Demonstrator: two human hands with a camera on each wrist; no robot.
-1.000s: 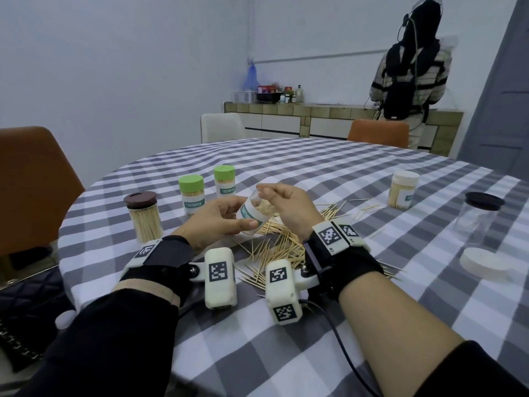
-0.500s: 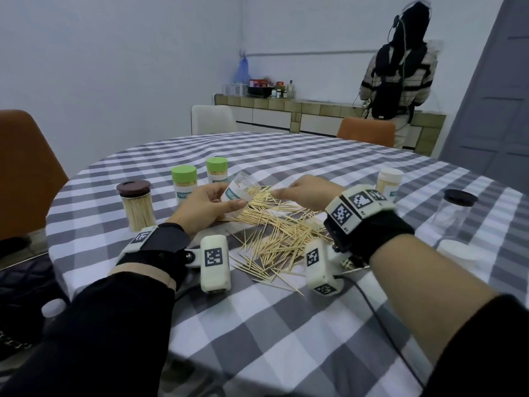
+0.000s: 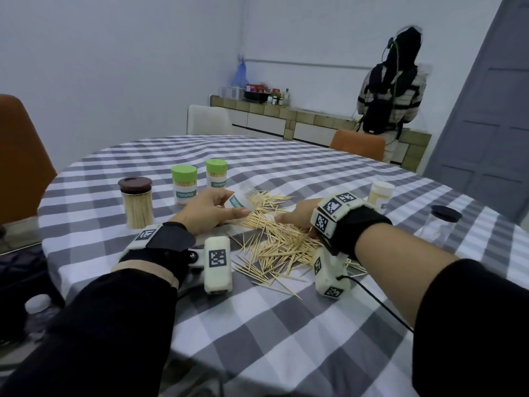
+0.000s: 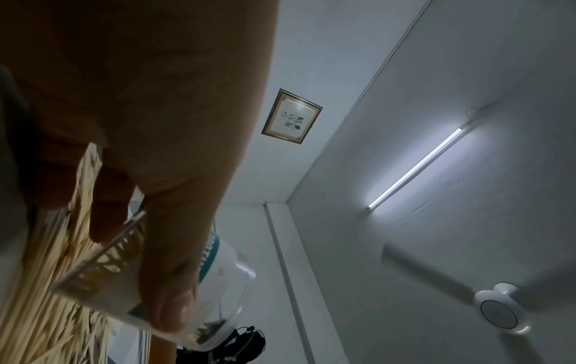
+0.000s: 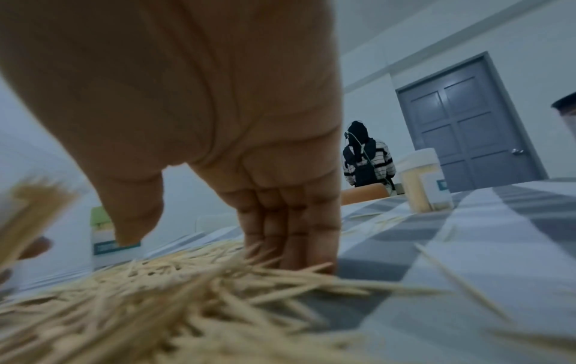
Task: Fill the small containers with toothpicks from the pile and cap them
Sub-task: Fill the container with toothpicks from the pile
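Observation:
My left hand (image 3: 210, 211) grips a small clear container (image 3: 244, 199) with a teal label. It is tilted on its side just above the table, with a few toothpicks inside and no cap; the left wrist view shows my thumb across its wall (image 4: 218, 278). The toothpick pile (image 3: 276, 242) spreads over the checked cloth between my hands. My right hand (image 3: 296, 216) rests on the pile's right part. In the right wrist view its straight fingers (image 5: 290, 236) touch the sticks (image 5: 156, 295), and the thumb stays apart.
Two green-capped filled containers (image 3: 184, 184) (image 3: 216, 173) and a brown-lidded jar of toothpicks (image 3: 136, 203) stand at the left. A white-capped container (image 3: 380, 193) and a clear black-lidded jar (image 3: 442, 224) stand at the right. A person (image 3: 390, 90) stands by the far counter.
My right hand left the container's mouth and dropped right onto the pile. My left hand lowered the container and tipped it further onto its side.

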